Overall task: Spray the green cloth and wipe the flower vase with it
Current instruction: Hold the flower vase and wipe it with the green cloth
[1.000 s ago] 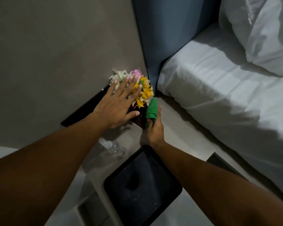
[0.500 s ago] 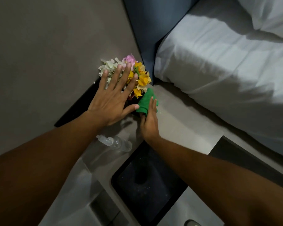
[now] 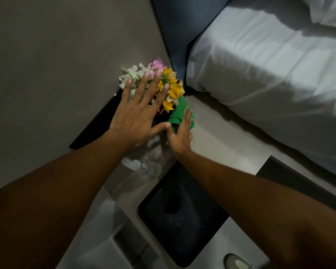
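Observation:
A dark vase (image 3: 162, 117) with white, pink and yellow flowers (image 3: 171, 88) stands at the back of the bedside table, mostly hidden by my hands. My left hand (image 3: 138, 115) lies flat on top of the flowers, fingers spread, thumb against the vase. My right hand (image 3: 179, 136) presses the folded green cloth (image 3: 178, 115) against the vase's right side. A clear spray bottle (image 3: 144, 166) lies on the table under my left forearm.
A black tray (image 3: 184, 214) sits on the grey table (image 3: 221, 144) near me. A black flat object (image 3: 97, 123) leans at the wall on the left. The white bed (image 3: 270, 74) and blue headboard (image 3: 178, 26) border the table on the right.
My right hand with the green cloth has slid along the vase's right side, from low at the front to higher and further round. My left hand stays on the flowers.

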Demonstrator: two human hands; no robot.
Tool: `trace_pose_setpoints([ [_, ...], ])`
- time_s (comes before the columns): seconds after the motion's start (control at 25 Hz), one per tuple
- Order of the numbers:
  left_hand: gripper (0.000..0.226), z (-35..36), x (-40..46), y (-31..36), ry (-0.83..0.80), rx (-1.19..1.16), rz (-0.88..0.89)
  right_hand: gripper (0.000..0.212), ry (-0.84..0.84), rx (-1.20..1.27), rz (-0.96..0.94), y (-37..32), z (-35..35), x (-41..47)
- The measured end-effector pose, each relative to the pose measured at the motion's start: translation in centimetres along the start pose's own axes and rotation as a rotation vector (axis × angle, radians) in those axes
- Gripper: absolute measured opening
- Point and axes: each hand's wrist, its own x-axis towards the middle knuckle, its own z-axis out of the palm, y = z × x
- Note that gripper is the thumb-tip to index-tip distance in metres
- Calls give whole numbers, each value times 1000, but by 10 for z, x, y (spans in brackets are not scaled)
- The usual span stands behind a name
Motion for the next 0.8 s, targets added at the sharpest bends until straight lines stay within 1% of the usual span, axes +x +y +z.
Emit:
trace_pose_setpoints([
  [0.08, 94, -1, 0, 2, -6, -16, -14, 94, 2, 9, -25, 3, 1, -1],
  [0.2, 98, -2, -2, 4, -22, -46, -48, 107, -67, -16, -100, 13, 17, -34],
  [0.24, 100, -2, -2, 5, -23, -55, -60, 108, -90, -23, -105, 17, 19, -35],
  [0.4, 100, -1, -2, 7, -44, -61, -80, 96, -50, -20, -83, 5, 1, -4],
  [0.52, 101, -5, -1, 7, -57, -51, -77, 88, -36, 48, -70, -4, -9, 6],
  [0.6, 102, -6, -1, 6, -61, -52, -72, 87, -39, 63, -109, 1, 0, -14],
  [0.68, 103, -6, -1, 5, -62, -52, -65, 92, -52, 78, -147, 13, 16, -40],
  [0.76, 102, -6, 0, 5, -73, -34, -46, 93, -25, 117, -132, 17, 28, -46],
  [0.8, 102, -6, -1, 5, -81, -28, -43, 93, 16, 139, -105, 11, 29, -38],
])
